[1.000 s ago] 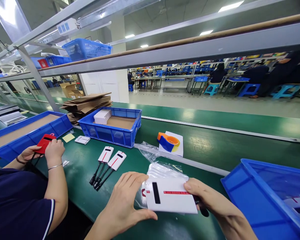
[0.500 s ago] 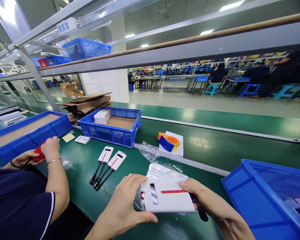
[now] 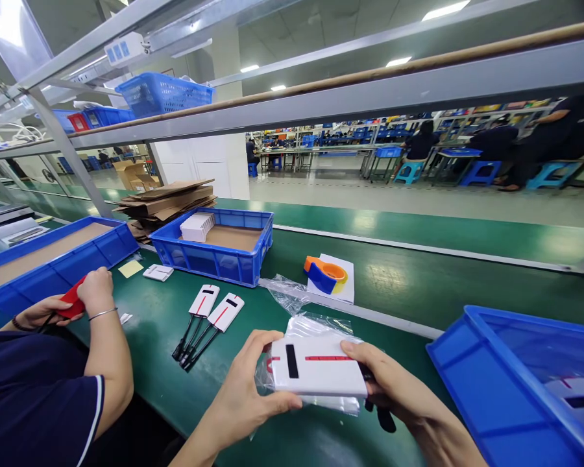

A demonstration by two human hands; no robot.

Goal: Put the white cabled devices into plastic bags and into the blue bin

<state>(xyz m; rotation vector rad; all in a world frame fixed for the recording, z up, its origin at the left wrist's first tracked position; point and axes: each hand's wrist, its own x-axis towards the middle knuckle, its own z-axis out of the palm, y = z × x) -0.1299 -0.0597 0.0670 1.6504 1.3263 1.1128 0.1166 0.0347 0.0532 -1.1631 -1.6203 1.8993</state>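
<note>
Both my hands hold a flat white device (image 3: 316,374) with a black window and a red stripe, low over the green bench. My left hand (image 3: 246,395) pinches its left end, fingers curled over the top and thumb under. My right hand (image 3: 394,389) grips its right end, where a black strap (image 3: 384,418) hangs down. A clear plastic bag (image 3: 321,327) lies under and behind the device. Two more white devices with black straps (image 3: 209,318) lie on the bench to the left.
A co-worker's hands (image 3: 78,298) at the left hold a red item. Blue bins stand at the back centre (image 3: 224,259), far left (image 3: 53,266) and near right (image 3: 520,389). An orange-blue tape dispenser (image 3: 325,274) sits on white paper. Cardboard sheets (image 3: 168,198) are stacked behind.
The white device has shifted a little left and tipped flatter between my hands. The co-worker's hands have lowered the red item toward the bench edge.
</note>
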